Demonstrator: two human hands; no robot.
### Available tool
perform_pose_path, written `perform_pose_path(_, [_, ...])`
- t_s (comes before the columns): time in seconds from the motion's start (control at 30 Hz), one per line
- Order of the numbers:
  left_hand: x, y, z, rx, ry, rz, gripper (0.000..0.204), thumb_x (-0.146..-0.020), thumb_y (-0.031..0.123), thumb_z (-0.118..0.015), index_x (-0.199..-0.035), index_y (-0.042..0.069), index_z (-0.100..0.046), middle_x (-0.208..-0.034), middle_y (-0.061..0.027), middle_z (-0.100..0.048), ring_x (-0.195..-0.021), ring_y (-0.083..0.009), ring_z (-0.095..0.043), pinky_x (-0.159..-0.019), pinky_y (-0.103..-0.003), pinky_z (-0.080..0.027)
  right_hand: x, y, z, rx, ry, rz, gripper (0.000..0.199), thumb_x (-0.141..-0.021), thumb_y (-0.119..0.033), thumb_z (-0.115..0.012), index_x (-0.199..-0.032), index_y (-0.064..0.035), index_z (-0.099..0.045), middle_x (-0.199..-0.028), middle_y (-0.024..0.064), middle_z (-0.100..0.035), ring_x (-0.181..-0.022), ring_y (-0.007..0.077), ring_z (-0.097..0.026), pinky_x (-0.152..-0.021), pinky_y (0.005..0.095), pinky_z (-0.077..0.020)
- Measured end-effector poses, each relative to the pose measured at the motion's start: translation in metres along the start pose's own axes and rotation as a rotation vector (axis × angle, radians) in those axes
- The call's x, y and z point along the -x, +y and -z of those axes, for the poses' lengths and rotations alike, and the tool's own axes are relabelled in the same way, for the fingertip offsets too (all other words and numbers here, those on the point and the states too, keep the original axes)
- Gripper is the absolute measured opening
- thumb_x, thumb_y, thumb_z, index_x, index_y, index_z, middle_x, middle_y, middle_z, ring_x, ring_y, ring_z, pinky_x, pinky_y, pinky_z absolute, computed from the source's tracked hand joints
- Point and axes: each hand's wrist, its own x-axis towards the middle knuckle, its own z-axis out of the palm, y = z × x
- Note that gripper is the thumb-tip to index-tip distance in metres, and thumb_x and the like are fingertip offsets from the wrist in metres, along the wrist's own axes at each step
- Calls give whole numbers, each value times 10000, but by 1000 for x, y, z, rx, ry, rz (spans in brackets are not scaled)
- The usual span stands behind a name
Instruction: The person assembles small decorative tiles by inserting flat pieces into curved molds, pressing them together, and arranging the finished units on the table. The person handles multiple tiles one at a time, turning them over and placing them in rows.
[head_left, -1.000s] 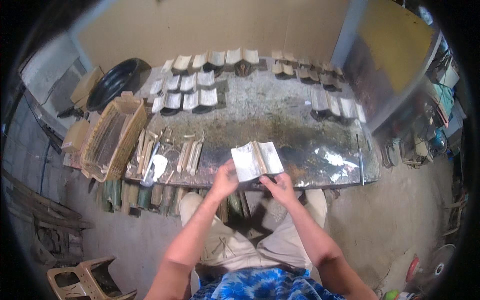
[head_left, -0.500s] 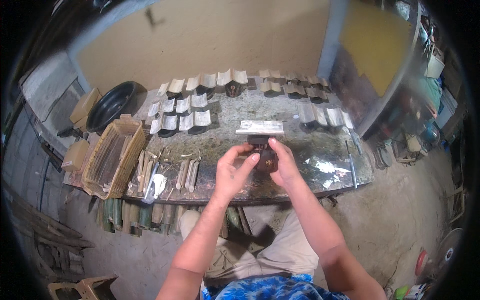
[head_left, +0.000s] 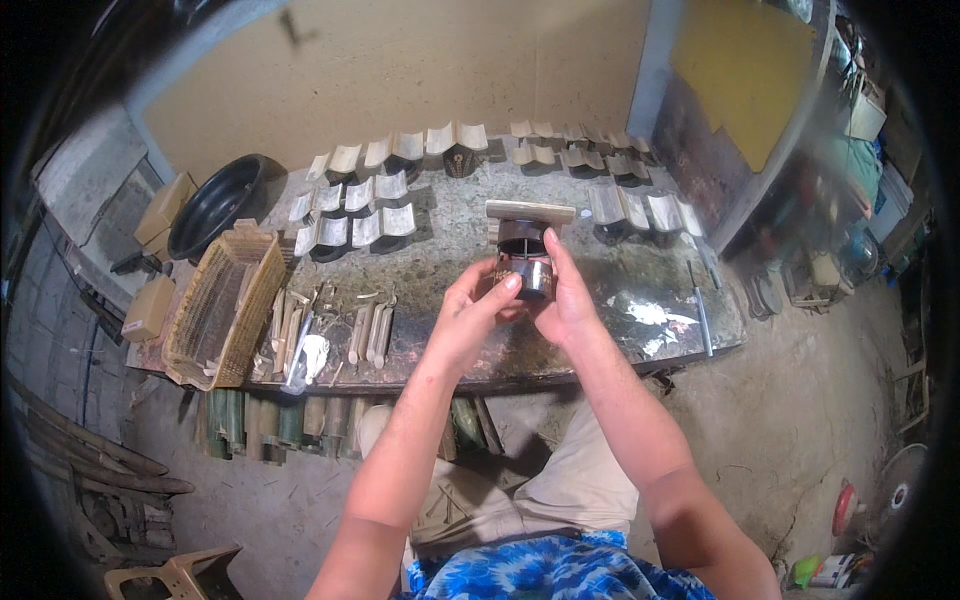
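Both hands are closed around a small dark bamboo craft [head_left: 526,275], held over the near middle of the worktable. It looks like a little house: a dark brown tube body with a round opening and an upright divider inside. A pale split-bamboo roof [head_left: 530,210] sits at its far end, seen edge-on. My left hand [head_left: 470,312] grips its left side, thumb pressed on the front. Around its right side wraps my right hand [head_left: 570,302], thumb up along the edge. Similar roofed pieces stand behind, such as a bamboo house [head_left: 458,142] and a bamboo house [head_left: 618,208].
A woven basket [head_left: 190,372] and a black basin [head_left: 212,210] stand at the left beside cardboard boxes [head_left: 150,308]. Bamboo sticks [head_left: 372,335] lie near the front edge. A slim metal tool [head_left: 702,318] rests at the right, by white smears. Green bamboo tubes [head_left: 235,425] are under the table.
Both hands have tilted the bamboo house, so its roof shows edge-on and its round opening faces me. It has also moved slightly up in view.
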Motion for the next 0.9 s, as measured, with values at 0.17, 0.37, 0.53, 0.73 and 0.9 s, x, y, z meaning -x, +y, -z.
perform_pose_path(0.17, [-1, -1, -6, 57, 1, -41, 520, -901, 206, -732, -1318, -14, -513, -1106, -82, -638, -920, -139, -631, -786, -290, -519, 2, -4, -1, 12, -59, -14, 533, -978, -546, -515, -1118, -44, -624, -992, 88, -690, -886, 194, -672, -782, 352, -543])
perform_pose_path(0.37, [1, -3, -14, -653, 217, -506, 538, -797, 177, -812, -1251, 8, -577, -1165, -163, -605, -1033, -259, -610, -888, -359, -502, 6, -3, -4, 206, 61, 113, 422, -959, -430, -618, -1115, -39, -631, -1027, 56, -663, -933, 144, -620, -795, 311, -508])
perform_pose_path(0.53, [18, -7, -34, -1195, 354, -821, 602, -740, 119, -813, -1272, -15, -568, -1167, -195, -586, -1122, -339, -573, -934, -417, -485, 6, 0, -6, 227, 26, 108, 443, -888, -345, -732, -1185, -43, -605, -1051, 37, -639, -948, 131, -590, -809, 298, -498])
perform_pose_path(0.73, [27, -4, -25, -498, 162, -542, 563, -887, 199, -723, -1342, -49, -501, -1265, -168, -590, -1104, -236, -598, -914, -362, -508, 5, -11, 19, 15, -269, -35, 875, -831, -649, -630, -1372, 18, -463, -1343, 179, -568, -1198, 265, -589, -1022, 397, -485])
perform_pose_path(0.9, [25, -6, -22, 23, -82, -135, 550, -949, 229, -671, -1349, -84, -459, -1221, -123, -585, -1104, -175, -569, -920, -333, -505, -1, -1, 27, 39, -365, -59, 1053, -752, -797, -593, -1404, 17, -442, -1434, 179, -491, -1278, 276, -532, -1062, 435, -456])
